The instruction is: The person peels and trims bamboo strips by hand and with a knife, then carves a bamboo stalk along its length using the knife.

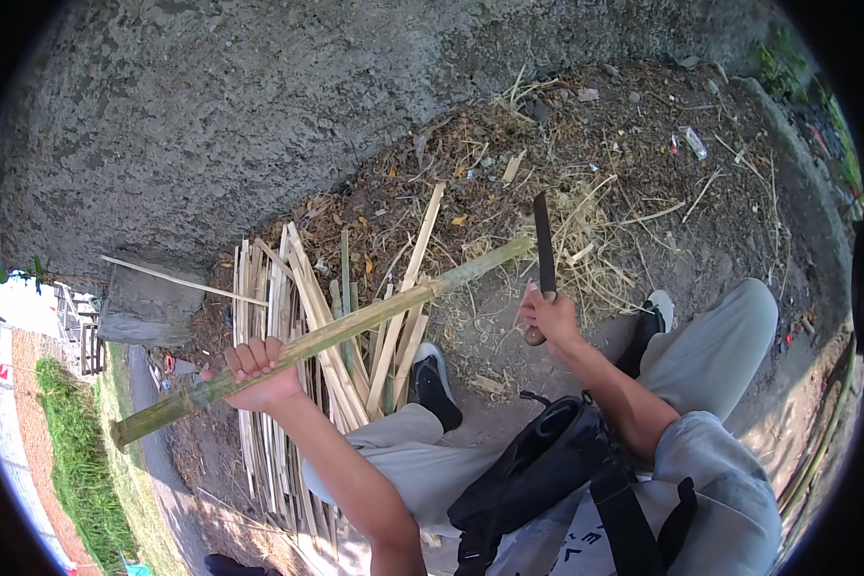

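Note:
My left hand (259,372) is closed round a long green bamboo pole (374,314) near its lower left end. The pole slants up to the right across my front, over a heap of split strips. In my right hand (550,314) is the wooden handle of a machete (544,240), its dark blade pointing up and away from me. The blade stands close to the pole's far end; whether the two touch I cannot tell. Pale split bamboo strips (269,384) lie in a loose pile beside my left leg and under the pole.
A rough grey concrete wall (211,125) runs along the far side. Thin shavings (586,240) and dry litter cover the dirt beyond my feet. A concrete block (149,305) stands at the left by the wall. A black bag (538,461) hangs at my front.

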`<state>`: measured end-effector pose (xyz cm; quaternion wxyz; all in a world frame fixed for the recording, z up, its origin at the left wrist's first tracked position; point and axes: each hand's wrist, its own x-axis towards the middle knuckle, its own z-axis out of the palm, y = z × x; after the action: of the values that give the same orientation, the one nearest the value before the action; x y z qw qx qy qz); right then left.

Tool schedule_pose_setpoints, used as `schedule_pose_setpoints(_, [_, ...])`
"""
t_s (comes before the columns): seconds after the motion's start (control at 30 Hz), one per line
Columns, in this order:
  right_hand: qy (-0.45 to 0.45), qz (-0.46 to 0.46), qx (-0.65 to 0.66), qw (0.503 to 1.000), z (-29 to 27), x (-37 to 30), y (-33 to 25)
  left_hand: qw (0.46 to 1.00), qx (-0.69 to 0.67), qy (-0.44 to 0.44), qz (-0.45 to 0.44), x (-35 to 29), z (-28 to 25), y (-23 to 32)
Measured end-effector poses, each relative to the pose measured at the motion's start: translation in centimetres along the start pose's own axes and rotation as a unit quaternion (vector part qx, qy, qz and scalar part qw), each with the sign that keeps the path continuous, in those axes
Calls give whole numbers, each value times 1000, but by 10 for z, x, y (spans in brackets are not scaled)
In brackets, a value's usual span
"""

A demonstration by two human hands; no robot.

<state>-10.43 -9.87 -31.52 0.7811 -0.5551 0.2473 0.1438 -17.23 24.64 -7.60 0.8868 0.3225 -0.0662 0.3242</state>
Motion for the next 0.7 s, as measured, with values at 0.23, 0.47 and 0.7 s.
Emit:
schedule_pose_setpoints(0.23, [89,19,218,972,22,-15,-54,990,-137,5,-12,0,-30,-7])
schedule_pose_setpoints(0.47, [87,-53,301,948,-1,-4,-94,970,-227,-58,-69,-1,-51,-44])
schedule_pose_setpoints(0.7, [72,-221,310,922,-23,-30,-199,805,-14,504,-312,-26,-55,-110])
